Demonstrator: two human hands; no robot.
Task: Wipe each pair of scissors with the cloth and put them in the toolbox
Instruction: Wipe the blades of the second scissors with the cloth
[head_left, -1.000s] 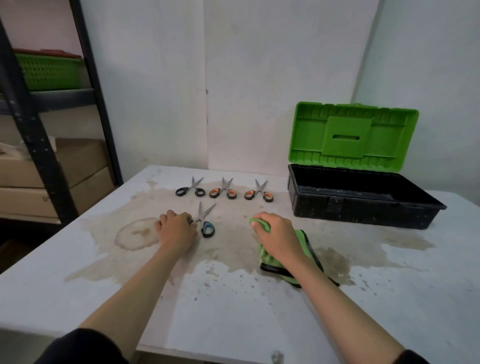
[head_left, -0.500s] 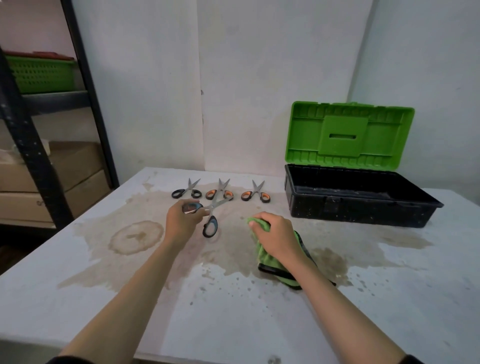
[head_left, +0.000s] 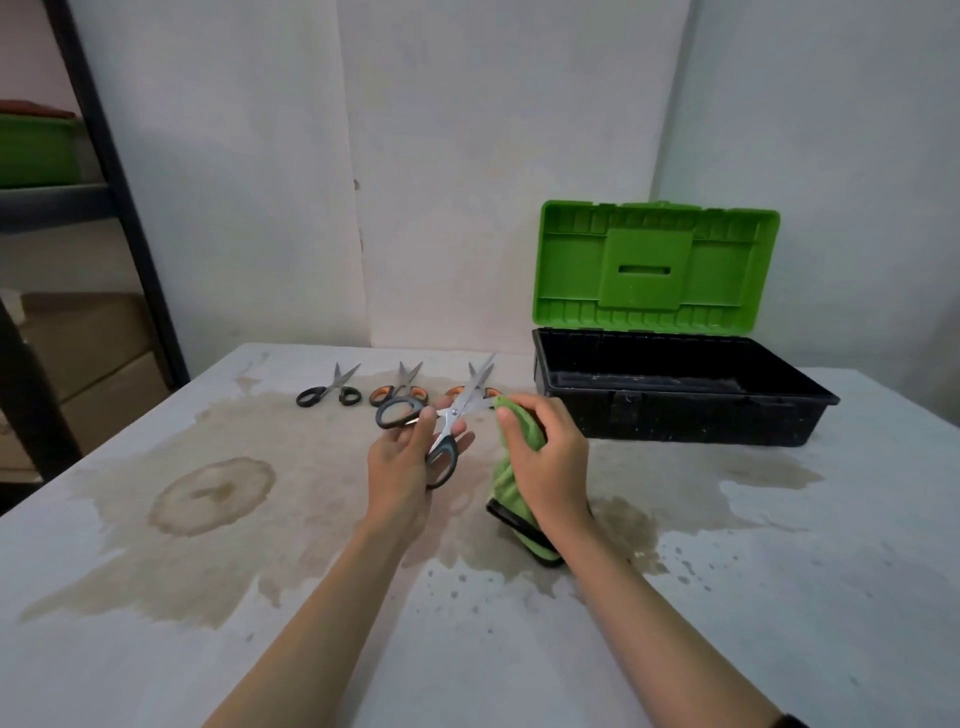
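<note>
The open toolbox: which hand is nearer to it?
Right. The right hand, gripping the cloth, is just before the left front corner of the toolbox; the left hand, holding scissors, is farther left.

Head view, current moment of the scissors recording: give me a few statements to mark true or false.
1. The left hand holds a pair of scissors above the table. True.
2. The toolbox has its lid closed. False: the lid stands open.
3. The right hand grips the green cloth. True.
4. The black-handled scissors are in the toolbox. False: they lie on the table.
</note>
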